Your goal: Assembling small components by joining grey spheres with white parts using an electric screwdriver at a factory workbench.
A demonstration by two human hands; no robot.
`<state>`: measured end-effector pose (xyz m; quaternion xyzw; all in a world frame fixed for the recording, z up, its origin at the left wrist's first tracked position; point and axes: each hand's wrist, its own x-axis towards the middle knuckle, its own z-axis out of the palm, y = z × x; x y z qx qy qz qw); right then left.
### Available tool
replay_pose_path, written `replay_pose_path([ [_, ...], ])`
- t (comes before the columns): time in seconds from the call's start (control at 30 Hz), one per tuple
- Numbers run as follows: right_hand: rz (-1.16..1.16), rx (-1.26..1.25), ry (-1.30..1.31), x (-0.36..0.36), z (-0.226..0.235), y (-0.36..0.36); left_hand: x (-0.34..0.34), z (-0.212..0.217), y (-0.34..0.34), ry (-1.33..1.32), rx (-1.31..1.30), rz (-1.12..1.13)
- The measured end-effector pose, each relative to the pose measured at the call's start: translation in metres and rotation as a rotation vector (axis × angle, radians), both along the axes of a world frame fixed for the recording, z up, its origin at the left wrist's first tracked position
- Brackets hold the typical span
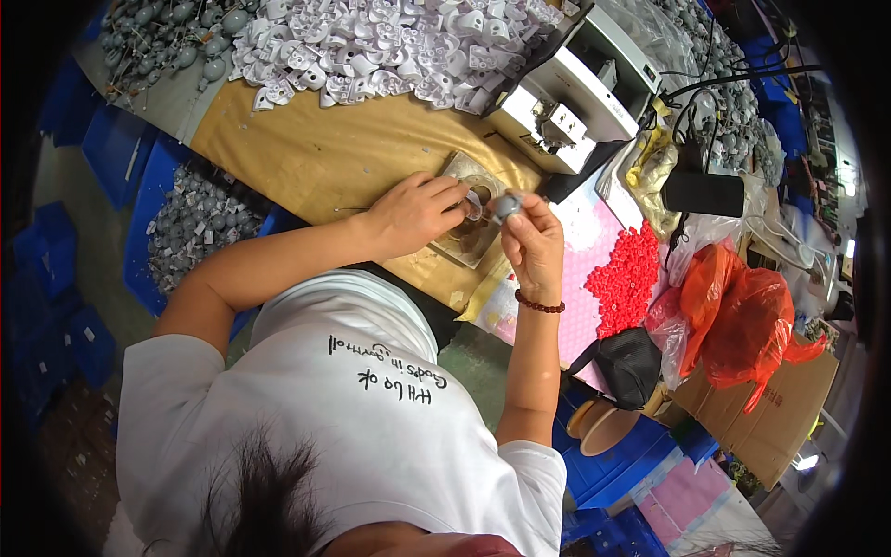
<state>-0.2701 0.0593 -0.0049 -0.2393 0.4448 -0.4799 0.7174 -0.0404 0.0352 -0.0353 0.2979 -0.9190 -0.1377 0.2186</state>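
Note:
On the brown-covered bench, a square metal fixture [453, 249] with a round recess lies in front of me. My left hand [415, 215] reaches over its left side, fingertips closed on a small white piece [474, 206] at the recess; its shape is partly hidden by the fingers. Just to the right, my right hand [533, 243] is raised and pinches a grey rounded part [506, 206] between thumb and fingers. That part is slightly blurred.
White plastic parts [371, 56] are heaped along the far side, with grey round parts [167, 32] to their left. A white box-shaped device [557, 116] stands at right. Small red pieces [624, 278], a black pouch [633, 367] and a red plastic bag [742, 316] lie beyond my right arm. A blue crate [139, 241] sits at left.

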Motion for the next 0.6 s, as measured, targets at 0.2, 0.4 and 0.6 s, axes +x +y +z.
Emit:
replay_pose_path([
  [0.2,0.034,-0.359,0.956,0.021,-0.024,0.001,0.001,-0.004,-0.003,0.037,-0.003,-0.006],
  [0.4,-0.027,-0.612,1.325,0.034,-0.032,0.004,0.003,-0.002,-0.005,0.059,-0.002,0.005],
  [0.6,-0.042,-0.437,1.186,0.034,-0.038,0.006,-0.011,0.003,-0.012,0.077,0.128,0.087],
])
